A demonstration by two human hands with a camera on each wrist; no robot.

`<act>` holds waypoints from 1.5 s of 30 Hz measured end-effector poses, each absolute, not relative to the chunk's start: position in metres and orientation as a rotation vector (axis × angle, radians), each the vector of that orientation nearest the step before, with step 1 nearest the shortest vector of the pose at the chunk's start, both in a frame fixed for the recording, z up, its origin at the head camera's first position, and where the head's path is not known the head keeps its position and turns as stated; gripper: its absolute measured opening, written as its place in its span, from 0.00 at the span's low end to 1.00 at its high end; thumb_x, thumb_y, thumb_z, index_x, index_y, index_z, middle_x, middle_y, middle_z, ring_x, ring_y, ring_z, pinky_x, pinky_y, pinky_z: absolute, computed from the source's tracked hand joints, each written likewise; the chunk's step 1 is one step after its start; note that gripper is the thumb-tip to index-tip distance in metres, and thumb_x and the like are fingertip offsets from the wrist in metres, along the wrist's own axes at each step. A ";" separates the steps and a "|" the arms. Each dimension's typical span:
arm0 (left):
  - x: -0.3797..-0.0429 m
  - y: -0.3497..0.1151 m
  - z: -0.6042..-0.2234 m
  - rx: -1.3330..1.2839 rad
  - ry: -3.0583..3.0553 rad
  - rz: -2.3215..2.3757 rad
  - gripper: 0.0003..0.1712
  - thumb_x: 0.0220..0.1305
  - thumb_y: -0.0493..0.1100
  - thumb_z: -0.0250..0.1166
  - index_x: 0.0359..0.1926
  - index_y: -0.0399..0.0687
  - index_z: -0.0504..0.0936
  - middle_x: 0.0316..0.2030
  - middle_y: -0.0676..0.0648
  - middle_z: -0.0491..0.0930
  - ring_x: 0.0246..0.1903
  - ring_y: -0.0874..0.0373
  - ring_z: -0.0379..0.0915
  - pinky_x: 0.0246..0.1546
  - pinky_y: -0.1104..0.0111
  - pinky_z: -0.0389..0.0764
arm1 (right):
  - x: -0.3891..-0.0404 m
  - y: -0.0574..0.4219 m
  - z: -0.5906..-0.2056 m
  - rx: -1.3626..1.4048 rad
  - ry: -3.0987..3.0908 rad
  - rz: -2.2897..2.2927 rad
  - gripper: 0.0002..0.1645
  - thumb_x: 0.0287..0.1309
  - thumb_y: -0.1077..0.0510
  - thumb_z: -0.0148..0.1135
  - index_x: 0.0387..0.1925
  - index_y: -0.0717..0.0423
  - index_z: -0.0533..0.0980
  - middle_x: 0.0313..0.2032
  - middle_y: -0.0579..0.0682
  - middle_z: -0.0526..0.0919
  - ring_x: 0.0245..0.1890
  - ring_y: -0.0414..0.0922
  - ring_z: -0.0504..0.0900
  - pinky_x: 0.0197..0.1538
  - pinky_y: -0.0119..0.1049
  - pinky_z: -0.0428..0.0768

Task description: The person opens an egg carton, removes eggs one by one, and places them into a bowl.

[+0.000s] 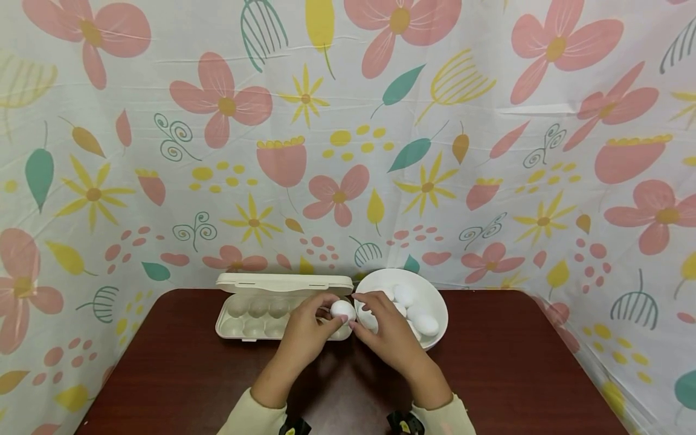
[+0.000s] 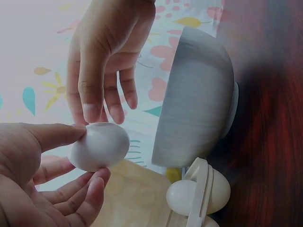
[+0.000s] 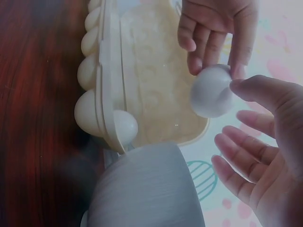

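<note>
Over the right end of a cream egg carton [image 1: 232,329], my left hand [image 1: 304,331] pinches a white egg [image 1: 343,310] between thumb and fingers. My right hand [image 1: 390,329] is just to the right of that egg, its fingers spread apart. In the right wrist view the right thumb [image 3: 258,90] reaches the egg's side; whether it touches cannot be told. Another white egg [image 3: 125,127] sits in the carton's end cup nearest the bowl. To the right stands a white bowl [image 1: 439,296] holding several white eggs [image 1: 424,323], partly hidden behind the right hand.
The carton's lid [image 1: 283,281] is raised along its back side. Carton and bowl stand side by side at the back of a dark reddish-brown table [image 1: 505,362]. Behind the table hangs a flower-patterned cloth [image 1: 337,145].
</note>
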State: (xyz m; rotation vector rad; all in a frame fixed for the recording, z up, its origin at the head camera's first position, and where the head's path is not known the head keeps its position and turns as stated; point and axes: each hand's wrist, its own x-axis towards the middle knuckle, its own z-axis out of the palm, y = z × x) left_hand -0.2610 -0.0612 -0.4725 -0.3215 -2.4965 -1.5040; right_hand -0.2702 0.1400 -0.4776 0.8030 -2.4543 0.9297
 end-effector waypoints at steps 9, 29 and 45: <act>-0.258 -0.058 -0.470 -0.319 -2.502 -1.495 0.16 0.60 0.44 0.75 0.48 0.54 0.83 0.45 0.52 0.83 0.39 0.61 0.82 0.37 0.73 0.81 | -0.268 0.136 -0.475 0.841 -2.420 0.925 0.30 0.58 0.54 0.74 0.62 0.52 0.76 0.52 0.48 0.79 0.47 0.46 0.83 0.48 0.40 0.84; -0.256 -0.054 -0.469 -0.365 -2.460 -1.604 0.17 0.61 0.45 0.74 0.50 0.58 0.82 0.45 0.55 0.82 0.40 0.62 0.81 0.38 0.73 0.83 | -0.268 0.132 -0.477 0.868 -2.433 0.897 0.31 0.57 0.56 0.75 0.61 0.52 0.76 0.51 0.46 0.80 0.51 0.42 0.81 0.54 0.41 0.82; -0.259 -0.054 -0.472 -0.424 -2.463 -1.590 0.17 0.63 0.45 0.72 0.52 0.56 0.82 0.46 0.51 0.82 0.41 0.59 0.82 0.38 0.73 0.82 | -0.269 0.134 -0.476 0.850 -2.425 0.875 0.29 0.55 0.56 0.75 0.59 0.52 0.77 0.49 0.46 0.81 0.49 0.41 0.82 0.52 0.40 0.83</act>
